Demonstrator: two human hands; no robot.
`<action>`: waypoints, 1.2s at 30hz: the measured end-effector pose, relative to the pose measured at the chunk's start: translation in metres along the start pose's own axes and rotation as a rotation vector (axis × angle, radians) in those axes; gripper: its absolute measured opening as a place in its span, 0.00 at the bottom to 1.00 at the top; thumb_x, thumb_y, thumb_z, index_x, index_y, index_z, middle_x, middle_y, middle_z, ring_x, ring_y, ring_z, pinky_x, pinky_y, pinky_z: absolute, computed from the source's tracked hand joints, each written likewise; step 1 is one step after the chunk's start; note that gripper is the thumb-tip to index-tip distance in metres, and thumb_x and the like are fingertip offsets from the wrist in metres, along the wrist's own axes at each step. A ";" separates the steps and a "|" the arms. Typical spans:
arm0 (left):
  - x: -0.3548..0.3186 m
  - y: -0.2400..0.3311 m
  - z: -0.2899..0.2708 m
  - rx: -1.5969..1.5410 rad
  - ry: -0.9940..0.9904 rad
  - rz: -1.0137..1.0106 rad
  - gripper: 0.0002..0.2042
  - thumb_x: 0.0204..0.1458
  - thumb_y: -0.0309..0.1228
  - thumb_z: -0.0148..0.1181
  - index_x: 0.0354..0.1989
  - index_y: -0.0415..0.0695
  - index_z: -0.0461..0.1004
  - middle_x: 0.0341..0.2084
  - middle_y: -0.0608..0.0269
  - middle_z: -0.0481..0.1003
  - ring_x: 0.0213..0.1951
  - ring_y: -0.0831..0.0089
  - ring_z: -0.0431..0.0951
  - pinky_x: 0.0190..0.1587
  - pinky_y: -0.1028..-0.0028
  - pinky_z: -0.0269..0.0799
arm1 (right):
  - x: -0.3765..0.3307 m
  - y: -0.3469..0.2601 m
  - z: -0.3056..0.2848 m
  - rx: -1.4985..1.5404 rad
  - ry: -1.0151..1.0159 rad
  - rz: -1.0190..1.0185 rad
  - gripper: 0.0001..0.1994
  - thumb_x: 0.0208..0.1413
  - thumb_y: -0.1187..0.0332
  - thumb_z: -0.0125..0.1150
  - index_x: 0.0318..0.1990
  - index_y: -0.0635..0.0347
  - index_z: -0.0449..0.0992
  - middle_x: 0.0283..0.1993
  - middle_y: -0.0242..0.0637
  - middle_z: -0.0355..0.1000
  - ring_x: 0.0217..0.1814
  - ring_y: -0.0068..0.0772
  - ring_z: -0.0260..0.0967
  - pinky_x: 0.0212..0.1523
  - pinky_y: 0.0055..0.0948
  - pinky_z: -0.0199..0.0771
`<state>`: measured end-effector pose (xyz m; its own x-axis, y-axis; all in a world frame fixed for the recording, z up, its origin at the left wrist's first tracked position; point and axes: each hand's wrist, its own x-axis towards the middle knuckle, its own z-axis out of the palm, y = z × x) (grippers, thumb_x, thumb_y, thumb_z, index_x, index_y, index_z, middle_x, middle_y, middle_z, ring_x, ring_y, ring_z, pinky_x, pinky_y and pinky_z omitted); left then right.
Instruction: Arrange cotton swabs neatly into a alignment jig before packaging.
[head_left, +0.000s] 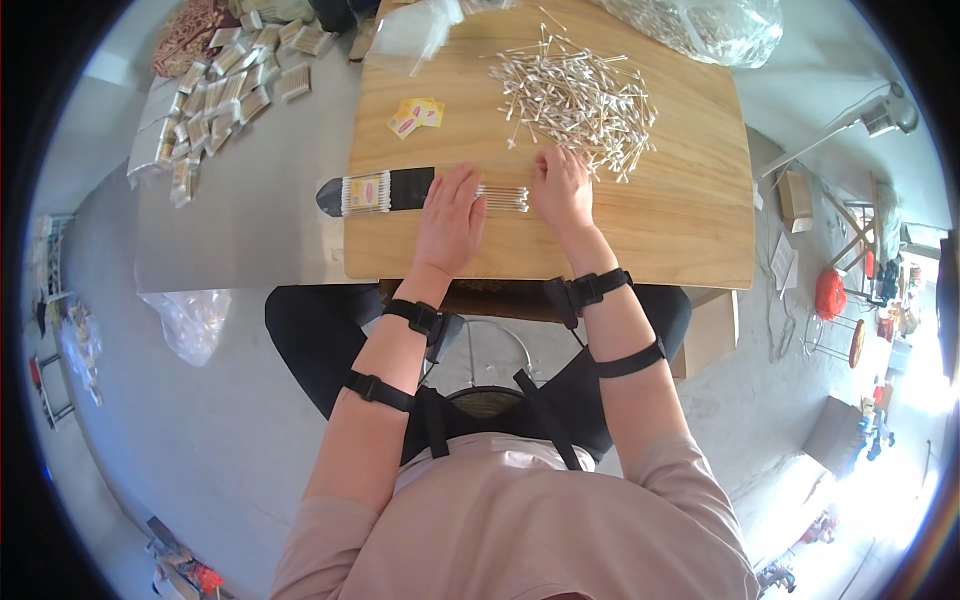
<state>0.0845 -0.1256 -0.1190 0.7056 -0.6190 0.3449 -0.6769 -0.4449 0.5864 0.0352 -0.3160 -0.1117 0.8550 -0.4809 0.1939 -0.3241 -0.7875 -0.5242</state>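
Observation:
My left hand (450,220) lies flat, fingers stretched, over the left end of a row of cotton swabs (508,198) on the wooden board. Beside it, a black strip (410,188) with a rounded left end runs under a flat clear pack of cotton swabs (352,195) bearing a yellow label. Just past the row's right end is my right hand (565,190), its fingers bent together at the near edge of a loose heap of cotton swabs (575,95). Whatever those fingertips hold is hidden.
Several yellow label cards (415,116) lie on the wooden board (660,235). Many finished-looking swab packs (225,95) are heaped on the grey table at far left. Clear plastic bags (415,35) rest at the back, and a larger bag (700,30) sits at the back right.

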 end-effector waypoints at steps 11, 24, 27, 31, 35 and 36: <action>0.004 0.006 0.002 0.191 -0.090 0.057 0.24 0.65 0.41 0.47 0.65 0.43 0.64 0.65 0.52 0.63 0.69 0.56 0.59 0.70 0.56 0.52 | 0.019 -0.013 -0.014 0.165 -0.121 -0.060 0.06 0.52 0.72 0.61 0.38 0.54 0.79 0.41 0.37 0.74 0.50 0.44 0.71 0.50 0.41 0.74; 0.002 0.003 0.000 0.117 -0.064 0.028 0.19 0.63 0.39 0.51 0.58 0.41 0.69 0.61 0.53 0.67 0.66 0.57 0.63 0.69 0.55 0.54 | 0.027 -0.004 -0.015 -0.049 -0.187 -0.229 0.03 0.53 0.67 0.64 0.33 0.53 0.77 0.42 0.34 0.70 0.54 0.42 0.69 0.50 0.42 0.74; 0.003 0.004 0.001 0.111 -0.062 0.034 0.19 0.62 0.38 0.51 0.58 0.41 0.69 0.59 0.53 0.68 0.65 0.57 0.64 0.68 0.55 0.55 | 0.018 -0.004 -0.018 -0.010 -0.227 -0.206 0.03 0.53 0.67 0.64 0.32 0.53 0.77 0.39 0.35 0.72 0.51 0.43 0.70 0.48 0.42 0.74; 0.002 0.003 0.001 0.077 -0.040 0.001 0.20 0.62 0.37 0.52 0.58 0.40 0.69 0.59 0.52 0.69 0.65 0.57 0.64 0.68 0.55 0.56 | 0.009 -0.008 -0.018 0.106 -0.295 -0.084 0.05 0.52 0.66 0.64 0.31 0.55 0.77 0.39 0.37 0.73 0.50 0.44 0.71 0.49 0.42 0.73; 0.002 0.006 0.001 0.155 -0.037 0.042 0.20 0.63 0.39 0.50 0.59 0.40 0.68 0.60 0.52 0.68 0.66 0.57 0.63 0.69 0.56 0.55 | 0.021 -0.007 -0.014 -0.081 -0.030 -0.014 0.08 0.55 0.64 0.62 0.37 0.57 0.76 0.42 0.39 0.74 0.50 0.45 0.71 0.53 0.43 0.71; 0.003 0.005 0.002 0.157 -0.036 0.046 0.20 0.63 0.39 0.50 0.59 0.40 0.68 0.60 0.52 0.68 0.66 0.57 0.63 0.69 0.56 0.55 | 0.025 -0.006 -0.013 -0.141 -0.005 -0.016 0.09 0.56 0.64 0.61 0.39 0.58 0.76 0.43 0.40 0.74 0.51 0.45 0.72 0.54 0.43 0.71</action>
<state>0.0822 -0.1309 -0.1162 0.6667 -0.6630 0.3405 -0.7350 -0.5090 0.4480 0.0536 -0.3286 -0.0927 0.8622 -0.4665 0.1973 -0.3638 -0.8414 -0.3997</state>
